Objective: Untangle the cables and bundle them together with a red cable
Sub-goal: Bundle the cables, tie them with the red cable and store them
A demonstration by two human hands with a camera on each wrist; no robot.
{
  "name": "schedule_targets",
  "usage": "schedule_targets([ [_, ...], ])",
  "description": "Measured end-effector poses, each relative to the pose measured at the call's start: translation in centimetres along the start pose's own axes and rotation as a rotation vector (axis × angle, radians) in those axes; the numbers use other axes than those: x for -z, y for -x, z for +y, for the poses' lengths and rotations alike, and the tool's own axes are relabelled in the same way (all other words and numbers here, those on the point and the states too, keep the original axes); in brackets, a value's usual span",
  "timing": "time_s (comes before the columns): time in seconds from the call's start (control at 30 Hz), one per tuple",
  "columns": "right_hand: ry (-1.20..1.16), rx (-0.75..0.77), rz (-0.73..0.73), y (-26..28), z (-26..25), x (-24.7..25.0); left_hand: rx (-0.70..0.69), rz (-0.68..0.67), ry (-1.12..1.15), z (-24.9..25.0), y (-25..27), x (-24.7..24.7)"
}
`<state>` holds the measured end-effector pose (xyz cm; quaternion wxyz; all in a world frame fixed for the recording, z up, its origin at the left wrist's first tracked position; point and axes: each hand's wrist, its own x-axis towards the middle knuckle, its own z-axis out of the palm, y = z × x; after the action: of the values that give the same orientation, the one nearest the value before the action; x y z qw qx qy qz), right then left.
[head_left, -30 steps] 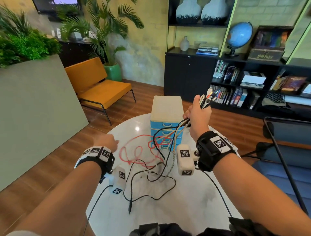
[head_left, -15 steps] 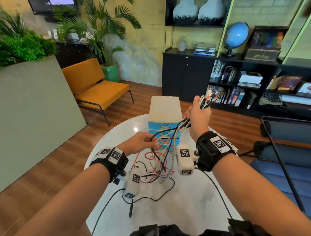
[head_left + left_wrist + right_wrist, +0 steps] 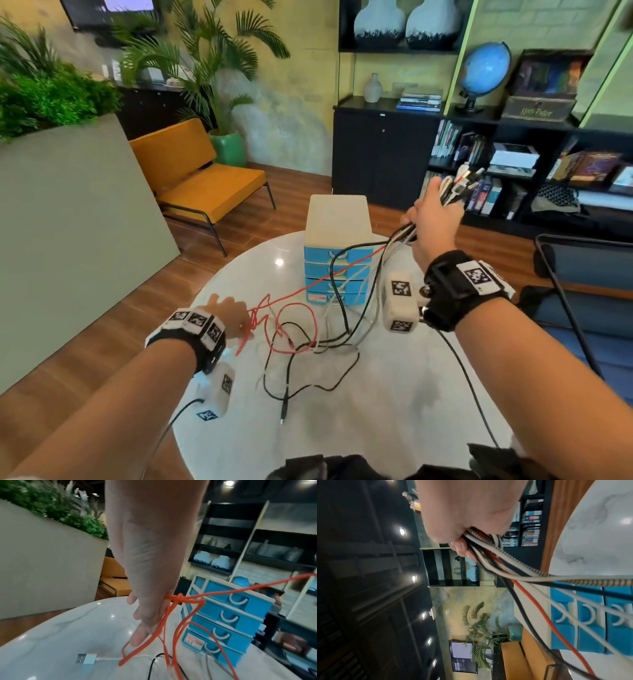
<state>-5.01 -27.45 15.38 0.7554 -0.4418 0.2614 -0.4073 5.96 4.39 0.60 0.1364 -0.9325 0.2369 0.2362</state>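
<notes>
My right hand (image 3: 416, 219) is raised over the table's right side and grips a bundle of cables (image 3: 397, 240); the plug ends (image 3: 459, 181) stick out above the fist. In the right wrist view the right hand (image 3: 462, 545) holds black, white, braided grey and red strands (image 3: 488, 550). They hang down into a loose tangle (image 3: 318, 346) on the table. The red cable (image 3: 257, 317) stretches from that bundle to my left hand (image 3: 239, 322), low at the table's left. My left hand (image 3: 150, 615) pinches the red cable at a knot (image 3: 179, 597), with loops hanging below.
A blue drawer unit (image 3: 337, 270) with a cream top stands at the back of the round white marble table (image 3: 376, 428). A white USB plug (image 3: 85, 658) lies on the table under my left hand. A black chair frame (image 3: 565, 301) stands to the right.
My left hand has drawn back to the left from beside the drawers, pulling the red cable out taut. My right hand has moved up and to the right with the bundle.
</notes>
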Motion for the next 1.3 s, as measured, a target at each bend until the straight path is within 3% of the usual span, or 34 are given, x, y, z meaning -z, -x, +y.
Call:
schedule_targets([
  [0.13, 0.054, -0.016, -0.035, 1.1, 1.2, -0.8, -0.071, 0.031, 0.093, 0.7, 0.1, 0.6],
  [0.23, 0.064, -0.029, -0.086, 1.6, 2.2, -1.1, -0.254, 0.087, 0.221, 2.6, 0.6, 2.9],
  [0.37, 0.048, -0.106, -0.195, 2.7, 3.4, -2.1, -0.420, 0.404, 0.652, 7.2, 2.1, 7.1],
  [0.43, 0.039, -0.144, -0.261, 3.6, 4.0, -2.6, -0.443, 0.468, 0.950, 9.9, 3.1, 8.9],
  [0.5, 0.025, -0.155, -0.323, 4.3, 4.4, -2.9, -0.496, 0.394, 1.150, 12.4, 4.4, 10.6],
  [0.57, 0.038, -0.151, -0.334, 4.7, 4.5, -3.2, -0.560, 0.203, 1.264, 13.9, 5.7, 11.4],
  [0.67, 0.025, -0.139, -0.296, 4.5, 4.2, -2.8, -0.673, -0.057, 1.274, 14.9, 6.7, 11.1],
  [0.73, -0.029, -0.152, -0.307, 4.2, 4.1, -2.5, -0.688, -0.140, 1.369, 15.2, 6.9, 10.6],
  [0.83, -0.053, -0.175, -0.306, 4.1, 4.1, -2.1, -0.636, -0.119, 1.453, 15.7, 7.2, 10.1],
  [0.97, -0.059, -0.196, -0.295, 4.1, 4.0, -2.1, -0.571, 0.049, 1.427, 16.3, 7.2, 9.8],
  [1.1, -0.022, -0.215, -0.307, 4.4, 3.8, -2.2, -0.663, 0.000, 1.582, 16.7, 7.2, 9.5],
  [1.3, -0.052, -0.363, -0.362, 4.4, 3.4, -1.6, -0.642, 0.045, 1.254, 16.1, 8.0, 9.7],
])
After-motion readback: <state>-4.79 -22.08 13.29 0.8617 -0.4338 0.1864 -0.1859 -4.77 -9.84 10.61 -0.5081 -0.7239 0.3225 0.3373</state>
